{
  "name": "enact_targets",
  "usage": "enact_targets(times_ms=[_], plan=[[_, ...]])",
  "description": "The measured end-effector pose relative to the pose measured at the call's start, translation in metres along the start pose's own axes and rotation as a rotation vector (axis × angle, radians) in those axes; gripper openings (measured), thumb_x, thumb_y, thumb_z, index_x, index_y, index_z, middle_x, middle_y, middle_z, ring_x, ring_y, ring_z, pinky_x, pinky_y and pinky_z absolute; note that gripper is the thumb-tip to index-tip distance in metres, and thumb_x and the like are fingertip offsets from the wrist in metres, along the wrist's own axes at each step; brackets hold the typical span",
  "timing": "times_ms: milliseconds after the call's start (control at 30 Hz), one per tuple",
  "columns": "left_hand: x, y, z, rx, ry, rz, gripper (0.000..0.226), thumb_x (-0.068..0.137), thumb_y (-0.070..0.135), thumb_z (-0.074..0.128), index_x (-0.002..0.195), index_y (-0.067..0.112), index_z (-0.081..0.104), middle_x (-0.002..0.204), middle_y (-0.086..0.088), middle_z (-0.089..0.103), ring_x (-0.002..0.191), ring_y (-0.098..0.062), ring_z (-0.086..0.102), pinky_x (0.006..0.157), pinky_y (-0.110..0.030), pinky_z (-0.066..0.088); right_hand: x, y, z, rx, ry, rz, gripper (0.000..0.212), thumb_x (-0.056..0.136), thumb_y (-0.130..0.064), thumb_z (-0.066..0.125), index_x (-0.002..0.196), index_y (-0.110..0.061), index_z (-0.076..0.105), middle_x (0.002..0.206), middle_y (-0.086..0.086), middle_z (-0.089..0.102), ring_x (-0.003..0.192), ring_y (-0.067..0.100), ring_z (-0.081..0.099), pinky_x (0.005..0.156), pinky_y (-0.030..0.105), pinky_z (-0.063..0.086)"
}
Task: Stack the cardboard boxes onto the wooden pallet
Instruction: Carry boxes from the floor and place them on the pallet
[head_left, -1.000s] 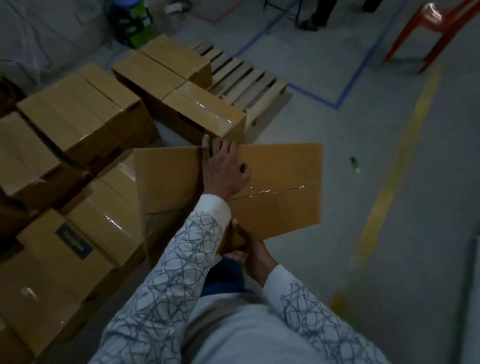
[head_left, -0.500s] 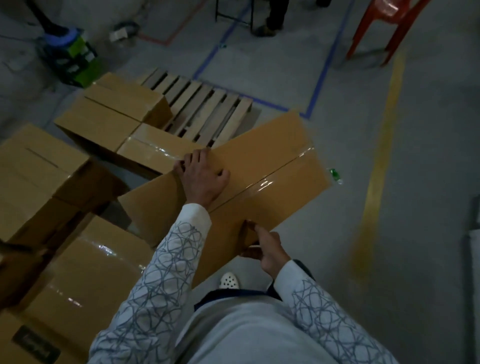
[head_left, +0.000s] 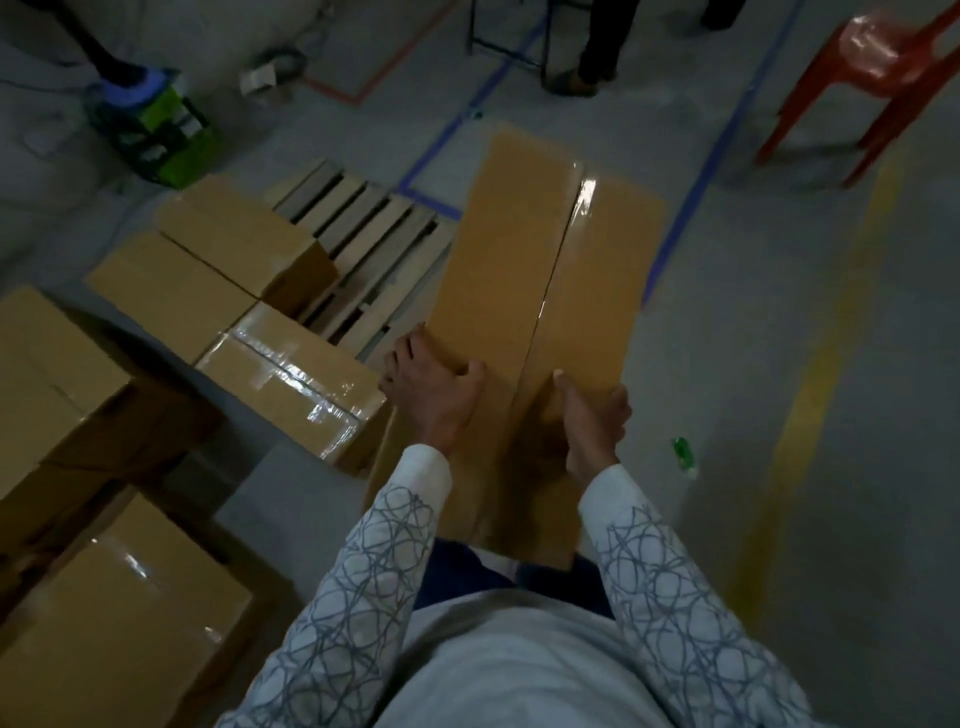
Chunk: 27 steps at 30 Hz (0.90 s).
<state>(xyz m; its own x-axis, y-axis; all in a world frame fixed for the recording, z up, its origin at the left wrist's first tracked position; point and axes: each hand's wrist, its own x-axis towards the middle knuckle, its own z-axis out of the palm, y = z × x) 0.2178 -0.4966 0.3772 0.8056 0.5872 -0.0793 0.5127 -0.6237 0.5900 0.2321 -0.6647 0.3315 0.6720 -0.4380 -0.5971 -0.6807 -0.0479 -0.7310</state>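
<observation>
Since the carried box (head_left: 524, 270) is held with its long axis pointing straight away from the person, its far end reaches past the right edge of the wooden pallet (head_left: 363, 244), whose bare slats lie ahead and to its left. The left hand (head_left: 434, 389) clasps its left edge, thumb on top, and the right hand (head_left: 592, 421) grips its near right side. The left hand is nearer the pallet, so the set-down probably calls for a leftward swing beside the three boxes (head_left: 244, 239) already there.
</observation>
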Motion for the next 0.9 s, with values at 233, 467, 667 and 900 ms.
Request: enact_targets(times_ms=[233, 467, 667, 900], plan=[[0.088, 0.024, 0.012, -0.205, 0.09, -0.335, 0.081, 0.079, 0.045, 0.075, 0.146, 0.016, 0.041, 0.144, -0.009, 0.046, 0.136, -0.031, 0.039, 0.114, -0.053, 0.034, 0.084, -0.133, 0.09, -0.408, -0.043, -0.288, 0.096, 0.084, -0.062, 0.071, 0.157, -0.02, 0.026, 0.161, 0.008, 0.033, 0.144, 0.037, 0.032, 0.113, 0.062, 0.024], [0.191, 0.002, 0.028, -0.264, 0.135, -0.561, 0.075, 0.075, 0.044, 0.077, 0.14, 0.019, 0.05, 0.131, -0.006, 0.056, 0.121, -0.029, 0.053, 0.103, -0.046, 0.046, 0.138, -0.203, 0.213, -0.606, -0.214, -0.368, 0.097, 0.082, -0.064, 0.072, 0.157, -0.019, 0.029, 0.161, 0.009, 0.034, 0.144, 0.038, 0.031, 0.113, 0.061, 0.022], [0.275, 0.008, 0.014, -0.342, 0.205, -0.697, 0.064, 0.077, 0.039, 0.078, 0.133, 0.02, 0.054, 0.125, -0.002, 0.057, 0.115, -0.026, 0.055, 0.093, -0.039, 0.048, 0.161, -0.258, 0.302, -0.687, -0.328, -0.438, 0.1, 0.082, -0.062, 0.074, 0.16, -0.019, 0.026, 0.165, 0.006, 0.028, 0.148, 0.036, 0.027, 0.113, 0.062, 0.02], [0.367, -0.031, 0.023, -0.485, 0.172, -0.837, 0.063, 0.08, 0.034, 0.079, 0.136, 0.021, 0.054, 0.13, -0.001, 0.058, 0.116, -0.024, 0.056, 0.096, -0.039, 0.049, 0.206, -0.274, 0.401, -0.726, -0.475, -0.425, 0.099, 0.082, -0.058, 0.078, 0.16, -0.023, 0.026, 0.165, 0.002, 0.026, 0.151, 0.033, 0.023, 0.115, 0.067, 0.018]])
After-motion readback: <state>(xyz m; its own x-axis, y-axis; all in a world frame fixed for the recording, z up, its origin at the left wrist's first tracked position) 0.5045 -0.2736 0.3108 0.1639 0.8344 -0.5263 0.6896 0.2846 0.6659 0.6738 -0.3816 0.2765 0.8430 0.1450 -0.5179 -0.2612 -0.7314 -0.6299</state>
